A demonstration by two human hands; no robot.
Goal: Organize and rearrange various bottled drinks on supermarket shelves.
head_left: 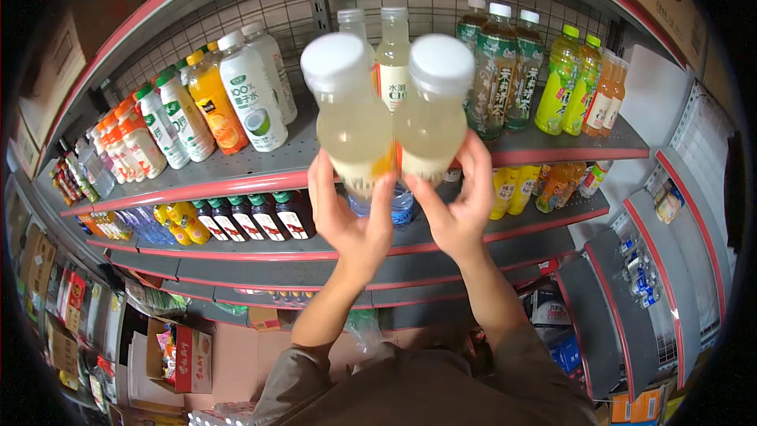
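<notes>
Two drink bottles with white caps and cloudy pale-yellow liquid are held up side by side in front of the top shelf. My left hand [351,209] is wrapped round the left bottle [347,122], its thumb on the front. Round the right bottle [430,126] closes my right hand [457,197], thumb against the lower part. The two bottles nearly touch, caps toward me. Just behind them on the shelf stand two similar pale bottles [393,51], partly hidden by the held ones.
The top shelf [315,159] carries coconut drink bottles [254,91] and orange juice [214,106] at left, dark green tea bottles [495,71] and light green bottles [560,83] at right. Dark bottles [293,217] fill the shelf below. An open carton [193,359] sits on the floor at left.
</notes>
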